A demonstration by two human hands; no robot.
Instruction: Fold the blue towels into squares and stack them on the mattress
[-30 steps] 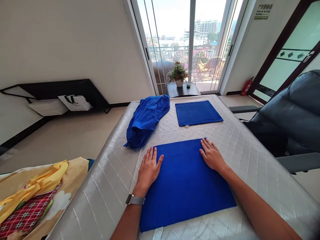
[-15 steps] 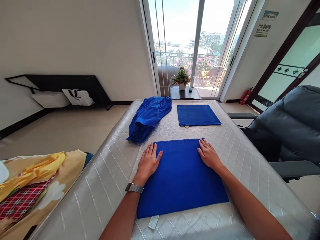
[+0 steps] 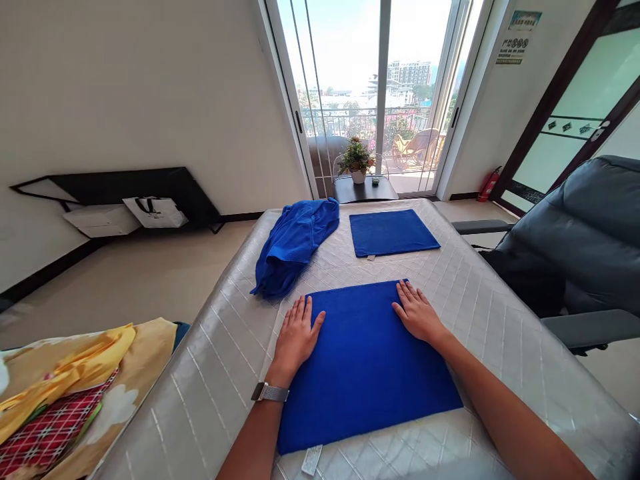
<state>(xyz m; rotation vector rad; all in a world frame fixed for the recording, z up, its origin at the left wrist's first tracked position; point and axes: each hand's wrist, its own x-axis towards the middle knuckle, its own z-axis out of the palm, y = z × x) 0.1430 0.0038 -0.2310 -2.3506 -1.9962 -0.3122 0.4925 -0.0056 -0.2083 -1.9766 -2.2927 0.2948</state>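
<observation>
A blue cloth rectangle (image 3: 365, 367) lies flat on the quilted mattress (image 3: 200, 400), a white tag (image 3: 311, 460) showing at its near edge. My left hand (image 3: 299, 333) rests flat over its far left corner, fingers spread, a watch on the wrist. Flat on its far right corner is my right hand (image 3: 417, 312), fingers extended. Neither hand grips anything. Beyond them lie a smaller-looking flat blue cloth piece (image 3: 394, 233) on the right and a crumpled blue cloth (image 3: 295, 247) on the left.
A black armchair (image 3: 595, 233) stands along the right side. At lower left are a patterned beige cloth (image 3: 150, 347), a yellow cloth (image 3: 95, 357) and a red plaid cloth (image 3: 55, 427). Past the mattress, a small table (image 3: 367, 192) holds a potted plant (image 3: 357, 160).
The view has tilted and shifted slightly. Both hands stay on the same corners of the flat blue cloth, which keeps its place on the mattress.
</observation>
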